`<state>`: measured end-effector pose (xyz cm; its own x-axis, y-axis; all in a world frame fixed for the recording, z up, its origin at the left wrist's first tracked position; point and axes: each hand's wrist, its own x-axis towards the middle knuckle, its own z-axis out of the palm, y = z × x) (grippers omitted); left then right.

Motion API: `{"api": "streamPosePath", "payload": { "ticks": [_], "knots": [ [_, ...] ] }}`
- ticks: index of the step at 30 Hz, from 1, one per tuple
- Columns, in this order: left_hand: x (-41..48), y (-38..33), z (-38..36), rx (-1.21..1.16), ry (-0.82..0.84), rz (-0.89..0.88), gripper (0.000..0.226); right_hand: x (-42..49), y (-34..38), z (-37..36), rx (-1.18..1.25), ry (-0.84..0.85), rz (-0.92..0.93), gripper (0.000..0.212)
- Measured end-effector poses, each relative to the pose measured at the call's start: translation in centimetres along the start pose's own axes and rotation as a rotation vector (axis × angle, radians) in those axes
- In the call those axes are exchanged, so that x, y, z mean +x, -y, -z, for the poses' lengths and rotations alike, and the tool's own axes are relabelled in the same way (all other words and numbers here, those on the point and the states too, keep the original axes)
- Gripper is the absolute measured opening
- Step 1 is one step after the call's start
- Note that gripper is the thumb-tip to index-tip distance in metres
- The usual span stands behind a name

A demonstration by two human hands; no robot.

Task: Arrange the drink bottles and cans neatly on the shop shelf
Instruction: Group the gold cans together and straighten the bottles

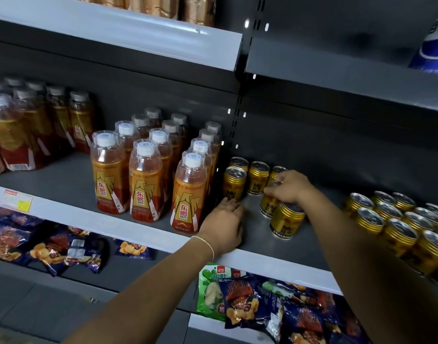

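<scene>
gold cans (234, 183) stood upright on the shelf (267, 245) right of the orange bottles (146, 180), right hand (287, 187) curled over two, probably pinching one's rim, left hand (225, 223) flat, fingers relaxed, beside another

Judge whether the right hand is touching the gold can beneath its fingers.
Touching. Head view: the right hand curls its fingers over the top of the gold can, no gap.

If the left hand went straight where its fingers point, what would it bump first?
Most likely the front gold can beside the bottles; the left hand looks almost at the can's base, though depth is unclear.
</scene>
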<state>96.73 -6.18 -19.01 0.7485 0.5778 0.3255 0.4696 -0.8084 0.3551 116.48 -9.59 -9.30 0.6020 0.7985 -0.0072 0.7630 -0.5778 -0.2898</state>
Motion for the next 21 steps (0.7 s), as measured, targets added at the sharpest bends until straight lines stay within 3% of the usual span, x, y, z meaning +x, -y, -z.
{"api": "streamPosePath", "payload": {
  "ticks": [4,10,17,21],
  "knots": [
    [-0.6,-0.3,0.4,-0.069,-0.001,0.005,0.047,-0.4,0.3,-0.6,0.037,-0.062,-0.006,0.029],
    [-2.3,0.1,0.4,-0.118,0.022,0.047,0.046,-1.0,1.7,-0.9,0.091,-0.022,0.144,0.081],
    [-3.3,0.5,0.7,-0.187,-0.006,0.178,0.067,-1.9,3.9,-2.3,0.128,0.026,0.267,0.085],
    [-3.6,0.2,0.5,-0.203,-0.048,0.232,0.075,-2.5,4.1,-3.5,0.292,0.005,0.263,0.083]
  ]
}}
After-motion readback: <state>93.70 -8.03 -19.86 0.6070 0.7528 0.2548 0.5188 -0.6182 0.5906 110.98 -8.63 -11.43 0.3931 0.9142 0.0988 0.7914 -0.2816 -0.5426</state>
